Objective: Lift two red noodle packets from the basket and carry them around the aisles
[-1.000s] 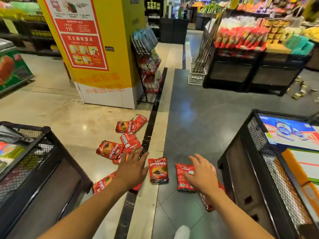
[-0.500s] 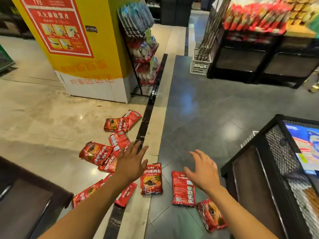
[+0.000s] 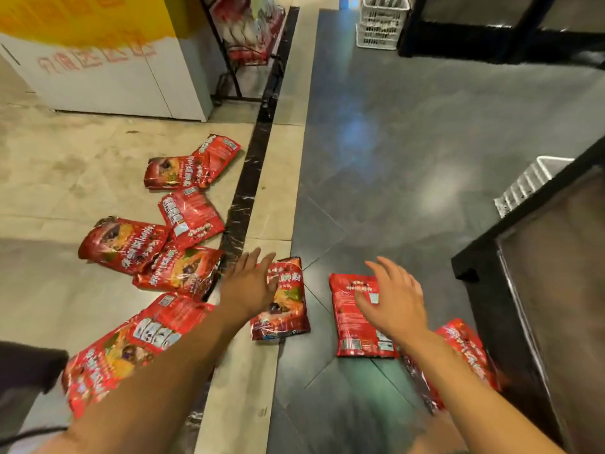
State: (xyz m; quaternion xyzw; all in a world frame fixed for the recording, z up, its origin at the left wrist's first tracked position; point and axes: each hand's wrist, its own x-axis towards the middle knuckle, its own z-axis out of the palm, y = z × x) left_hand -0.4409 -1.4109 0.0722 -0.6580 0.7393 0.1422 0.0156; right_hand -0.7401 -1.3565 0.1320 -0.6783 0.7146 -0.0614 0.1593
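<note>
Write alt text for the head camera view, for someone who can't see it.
Two bare hands reach down, open, over red snack packets scattered on a shop floor: the left hand over one packet, the right hand over another. More lie to the left.

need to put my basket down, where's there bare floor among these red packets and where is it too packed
Bare: the dark grey floor between the black marble strip, the white crate and the black display stand. Crowded: the beige floor left of the strip, where red packets overlap, and around the left hand and right hand.
</note>
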